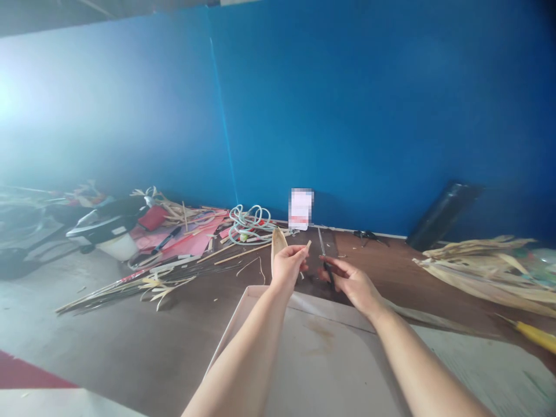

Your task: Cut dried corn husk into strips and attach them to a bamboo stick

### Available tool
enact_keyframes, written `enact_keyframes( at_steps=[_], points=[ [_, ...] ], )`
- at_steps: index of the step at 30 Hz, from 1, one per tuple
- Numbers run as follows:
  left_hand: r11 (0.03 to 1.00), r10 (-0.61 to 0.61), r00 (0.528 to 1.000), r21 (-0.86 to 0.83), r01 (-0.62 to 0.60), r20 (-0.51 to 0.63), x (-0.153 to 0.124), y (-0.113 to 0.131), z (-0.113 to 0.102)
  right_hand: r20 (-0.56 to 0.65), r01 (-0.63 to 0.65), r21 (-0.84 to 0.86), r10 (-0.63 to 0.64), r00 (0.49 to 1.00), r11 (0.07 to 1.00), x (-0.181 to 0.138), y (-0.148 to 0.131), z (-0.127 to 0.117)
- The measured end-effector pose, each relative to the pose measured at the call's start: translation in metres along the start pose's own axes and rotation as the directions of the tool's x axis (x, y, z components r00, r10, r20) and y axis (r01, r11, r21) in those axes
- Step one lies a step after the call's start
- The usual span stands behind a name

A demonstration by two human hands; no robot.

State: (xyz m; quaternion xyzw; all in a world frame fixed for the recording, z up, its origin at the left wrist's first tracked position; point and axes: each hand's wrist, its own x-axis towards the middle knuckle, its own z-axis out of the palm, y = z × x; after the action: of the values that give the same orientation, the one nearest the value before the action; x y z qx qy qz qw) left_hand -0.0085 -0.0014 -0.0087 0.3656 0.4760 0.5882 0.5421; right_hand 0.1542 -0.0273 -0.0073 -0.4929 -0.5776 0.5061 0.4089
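My left hand [287, 267] has its fingers closed on a pale dried leaf strip [278, 242], holding it upright above the brown table [182, 324]. Just beside it, my right hand [353, 285] has its fingers pinched around a thin dark tool [328, 272]. A heap of dried leaves [478, 263] lies to the right and a coiled cord [249, 225] behind.

no readable text; the card [300, 208] by the wall is blurred
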Motion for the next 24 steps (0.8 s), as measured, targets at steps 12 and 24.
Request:
enact_keyframes(
  at_steps=[12, 24],
  points=[
    [0.980, -0.052, 0.997, -0.190, 0.062, 0.060, -0.0014, 0.0027, -0.0007, 0.067, -0.070, 0.014, 0.069, 0.995, 0.997, -0.0037, -0.0027, -0.0014],
    [0.976, -0.061, 0.990, -0.201, 0.087, 0.129, -0.0056, 0.0045, 0.0009, 0.035, -0.068, 0.026, 0.067, 0.997, 0.997, -0.0057, -0.0073, 0.0004]
  ],
)
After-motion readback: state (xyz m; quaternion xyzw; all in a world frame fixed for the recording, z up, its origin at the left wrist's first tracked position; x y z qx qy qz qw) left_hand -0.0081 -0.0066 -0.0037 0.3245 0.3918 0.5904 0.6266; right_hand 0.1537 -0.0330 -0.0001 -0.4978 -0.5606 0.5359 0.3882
